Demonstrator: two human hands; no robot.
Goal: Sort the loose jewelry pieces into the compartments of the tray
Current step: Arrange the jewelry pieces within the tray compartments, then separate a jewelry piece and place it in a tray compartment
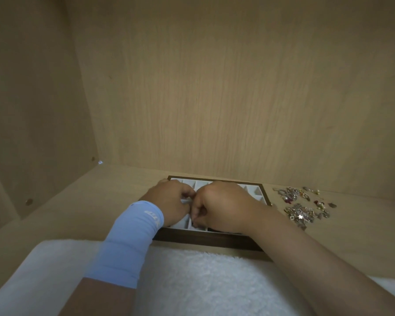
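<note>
A dark wooden tray (pixel 210 240) with pale lined compartments lies on the shelf floor below centre. Both hands hover over its middle, fingers curled and meeting. My left hand (pixel 171 201), above a light blue wrist sleeve, and my right hand (pixel 217 204) pinch a small piece between their fingertips; the piece itself is too small and hidden to name. Most compartments are covered by the hands. A pile of loose jewelry (pixel 302 205), silver with red and pearl bits, lies on the wood to the right of the tray.
The scene is inside a light wooden cabinet, with a back wall (pixel 214 99) close behind the tray and a side wall (pixel 32 110) on the left. A white fluffy cloth (pixel 203 281) covers the near edge under my forearms.
</note>
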